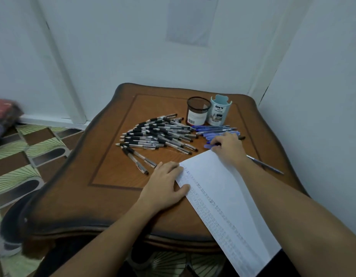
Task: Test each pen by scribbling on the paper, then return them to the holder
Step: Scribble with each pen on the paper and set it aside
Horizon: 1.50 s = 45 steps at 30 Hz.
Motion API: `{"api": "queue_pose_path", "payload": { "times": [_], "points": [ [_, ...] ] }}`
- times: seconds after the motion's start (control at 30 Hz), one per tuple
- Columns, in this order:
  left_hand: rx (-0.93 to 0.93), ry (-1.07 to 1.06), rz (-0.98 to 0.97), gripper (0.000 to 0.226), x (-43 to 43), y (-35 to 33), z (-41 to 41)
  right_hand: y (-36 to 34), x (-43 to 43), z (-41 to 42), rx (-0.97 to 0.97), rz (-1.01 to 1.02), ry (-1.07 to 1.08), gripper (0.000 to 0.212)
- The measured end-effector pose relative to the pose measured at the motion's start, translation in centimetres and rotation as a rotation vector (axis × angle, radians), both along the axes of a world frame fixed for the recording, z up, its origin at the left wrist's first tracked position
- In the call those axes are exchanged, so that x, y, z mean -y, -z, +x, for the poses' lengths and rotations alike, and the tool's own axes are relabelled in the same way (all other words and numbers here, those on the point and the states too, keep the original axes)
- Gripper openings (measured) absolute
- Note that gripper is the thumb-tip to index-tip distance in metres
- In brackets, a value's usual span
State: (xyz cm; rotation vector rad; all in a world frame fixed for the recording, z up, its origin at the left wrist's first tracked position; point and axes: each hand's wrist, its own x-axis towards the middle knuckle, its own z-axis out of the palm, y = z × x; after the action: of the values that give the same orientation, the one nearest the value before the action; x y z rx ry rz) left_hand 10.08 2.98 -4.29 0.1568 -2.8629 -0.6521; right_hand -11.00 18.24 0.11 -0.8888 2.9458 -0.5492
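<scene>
1. Pressing down at the left edge of the paper (pixel 223 196), the left hand (pixel 165 186) lies flat, fingers straight and close together, thumb on the sheet; the paper lies diagonally on the table (pixel 117 166) and overhangs its near edge.
2. Right hand (pixel 227 148) sits at the paper's far corner; fingers curled, tips pinching a blue pen (pixel 209 146) beside the blue pile (pixel 215 129).
3. Black pens (pixel 157 134) heaped mid-table; mesh holder (pixel 198 113) and light-blue holder (pixel 218 110) upright behind, side by side; lone pen (pixel 265 164) lies right of the right wrist.
</scene>
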Motion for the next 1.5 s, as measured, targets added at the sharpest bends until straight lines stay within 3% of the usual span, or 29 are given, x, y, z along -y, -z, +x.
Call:
{"api": "queue_pose_path", "payload": {
  "times": [0.1, 0.2, 0.33, 0.47, 0.57, 0.77, 0.87, 0.97, 1.03, 1.13, 1.2, 1.3, 1.4, 1.5],
  "points": [
    [-0.011, 0.006, 0.008, 0.072, -0.1, 0.0, 0.1, -1.0, 0.3, 1.2, -0.122, 0.055, -0.113, 0.017],
    [-0.002, 0.006, -0.004, 0.077, -0.1, 0.0, 0.1, -1.9, -0.3, 2.9, 0.029, -0.088, -0.201, 0.016],
    [0.021, -0.002, -0.026, 0.08, -0.2, -0.1, 0.1, -1.7, -3.0, 3.7, 0.075, -0.143, -0.043, 0.02],
    [0.031, -0.014, -0.058, 0.089, -0.2, -0.2, 0.0, -1.2, -6.2, 4.1, -0.024, 0.029, 0.076, 0.023],
    [0.03, -0.03, -0.043, 0.091, -0.3, -0.5, 0.2, -0.6, -8.0, 4.4, -0.104, 0.104, 0.108, 0.021],
    [0.054, -0.05, -0.051, 0.095, -0.5, -0.7, 0.4, -0.9, -9.1, 4.6, -0.043, 0.193, 0.139, 0.042],
    [0.055, -0.056, -0.06, 0.095, -0.5, -0.6, 0.4, -0.9, -9.5, 4.9, -0.079, 0.197, 0.18, 0.041],
    [0.058, -0.058, -0.06, 0.094, -0.4, -0.6, 0.3, -1.2, -9.8, 4.4, -0.029, 0.048, 0.162, 0.03],
    [0.044, -0.058, -0.053, 0.093, -0.4, -0.6, 0.3, -1.9, -9.5, 4.4, 0.069, -0.196, 0.163, 0.021],
    [0.012, -0.061, -0.035, 0.091, -0.4, -0.5, 0.4, -3.2, -7.4, 6.3, 0.479, -0.78, 0.169, 0.027],
    [0.014, -0.061, -0.034, 0.09, -0.4, -0.5, 0.4, -3.5, -6.0, 7.7, 0.698, -0.992, 0.142, 0.026],
    [0.025, -0.06, -0.04, 0.083, -0.4, -0.6, 0.4, -2.4, -4.3, 9.2, 0.776, -1.039, 0.089, 0.004],
    [0.022, -0.054, -0.038, 0.074, -0.3, -0.6, 0.4, -0.9, -2.7, 10.0, 0.814, -1.005, 0.111, 0.03],
    [0.02, -0.052, -0.054, 0.073, -0.3, -0.5, 0.3, 0.0, -1.6, 10.3, 0.836, -0.915, 0.015, 0.012]
  ]
}}
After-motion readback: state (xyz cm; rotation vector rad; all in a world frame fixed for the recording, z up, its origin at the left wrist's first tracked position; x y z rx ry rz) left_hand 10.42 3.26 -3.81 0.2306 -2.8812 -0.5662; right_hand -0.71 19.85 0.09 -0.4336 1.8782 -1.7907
